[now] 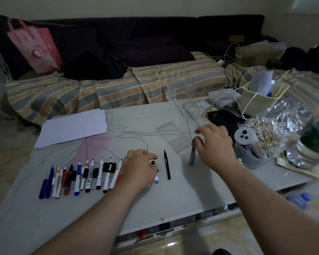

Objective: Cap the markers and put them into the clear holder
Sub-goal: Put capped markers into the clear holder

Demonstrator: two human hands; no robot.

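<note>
A row of several markers (85, 176), uncapped with tips pointing away, lies on the left of the pale table (173, 196), with loose black caps (109, 166) among them. My left hand (139, 167) is curled round a white marker (156, 180) at the row's right end; its blue end pokes out below my fingers. A black pen (167, 165) lies alone to the right. The clear holder (174, 138) stands further right, hard to make out. My right hand (215, 144) pinches the top of a grey marker (192, 154) that stands upright inside the holder's near right corner.
White paper sheets (72, 126) lie at the back left. A grey cup (247, 155) of odds and ends, a plastic bag of wooden pegs (269, 133), a black slab (221, 118) and a beige tote bag (261, 100) crowd the right side. A striped sofa (118, 85) runs behind.
</note>
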